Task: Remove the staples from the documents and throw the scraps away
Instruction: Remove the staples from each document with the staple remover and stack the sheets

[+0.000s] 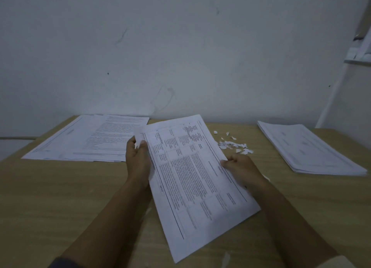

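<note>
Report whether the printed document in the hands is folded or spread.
Spread, not folded: the white printed document shows one whole page, left hand pinching its far corner, right hand gripping its side edge.

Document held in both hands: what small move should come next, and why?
Probably tear off the corner that the left hand pinches, while the right hand steadies the document at its opposite edge. Torn paper scraps on the table suggest corners get ripped away; no staple is visible.

document (pixel 192 179) centre, above table (pixel 60 197) | spread sheets (pixel 88 139) left | scraps (pixel 233 145) behind-right | stack (pixel 309 149) far right — all on table
</note>
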